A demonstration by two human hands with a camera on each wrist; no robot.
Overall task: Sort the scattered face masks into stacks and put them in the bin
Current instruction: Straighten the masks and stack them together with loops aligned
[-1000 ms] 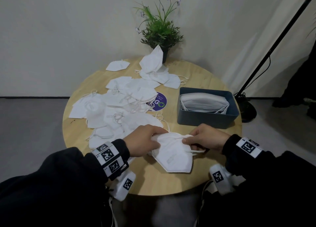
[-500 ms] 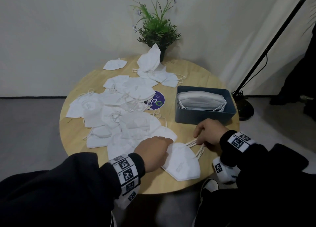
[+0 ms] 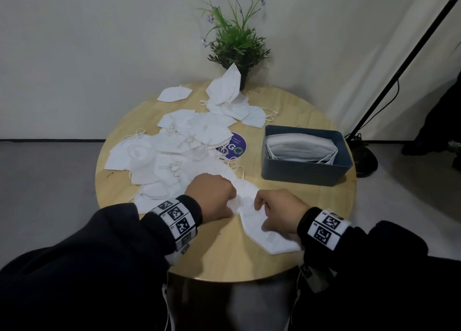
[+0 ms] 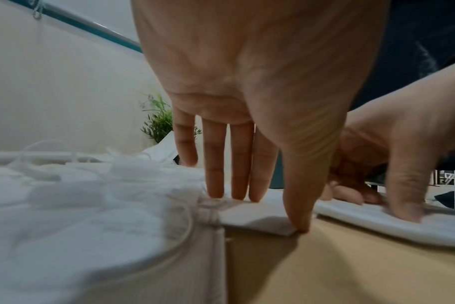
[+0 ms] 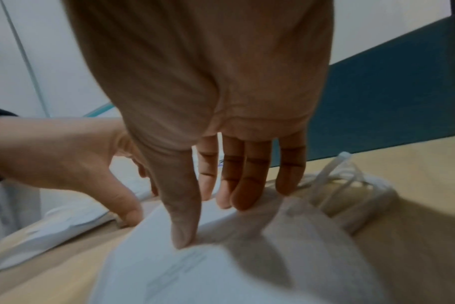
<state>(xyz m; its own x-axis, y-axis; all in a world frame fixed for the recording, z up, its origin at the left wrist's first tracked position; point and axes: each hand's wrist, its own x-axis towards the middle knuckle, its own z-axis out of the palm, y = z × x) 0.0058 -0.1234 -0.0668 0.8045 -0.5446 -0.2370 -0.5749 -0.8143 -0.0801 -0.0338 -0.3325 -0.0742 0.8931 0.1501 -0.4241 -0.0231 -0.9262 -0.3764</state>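
Both hands flat on masks
Left hand (image 3: 212, 197) and right hand (image 3: 280, 209) press straight fingers on the mask (image 3: 264, 233), seemingly ungripped, near the bin (image 3: 304, 173).

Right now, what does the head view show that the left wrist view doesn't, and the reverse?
Head only: the blue bin with stacked masks inside, the round table's full edge, and the scattered masks.
Left wrist only: the left hand's fingers extended, tips pressing down on a mask, thumb at its edge.
Both: the left hand, the right hand, the potted plant.
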